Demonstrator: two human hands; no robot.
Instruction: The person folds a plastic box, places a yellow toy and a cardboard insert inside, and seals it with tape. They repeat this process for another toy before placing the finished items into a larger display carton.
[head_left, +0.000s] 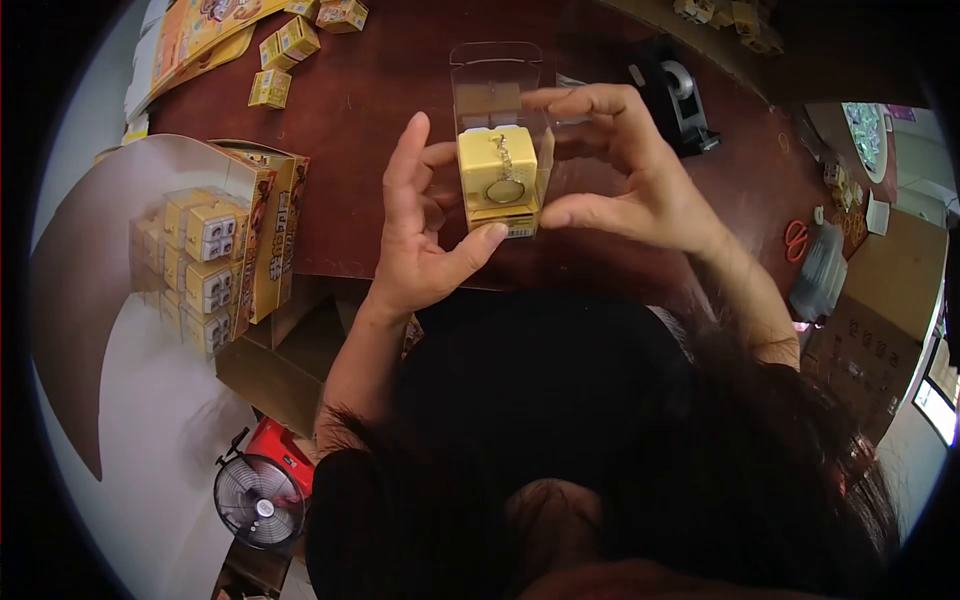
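A clear plastic box (547, 165), its lid flap standing up, is held above the table in front of me. Inside it sits a yellow cube (480, 150) with a small chain and a metal key ring (505, 190) lying over its face. My left hand (420, 235) grips the box from the left, thumb at the lower edge, index finger raised away from it. Curved around the right side is my right hand (640, 165), its index fingertip by the upper edge and its thumb by the lower corner. Its other fingers are partly hidden behind the clear plastic.
At left stands a display carton (285, 240) with stacked yellow cubes (205, 250). Small yellow boxes (290, 42) lie at the far left of the red-brown table (370, 60). A black tape dispenser (675, 95), orange scissors (796, 240) and clear plastic pieces (820, 270) are at right.
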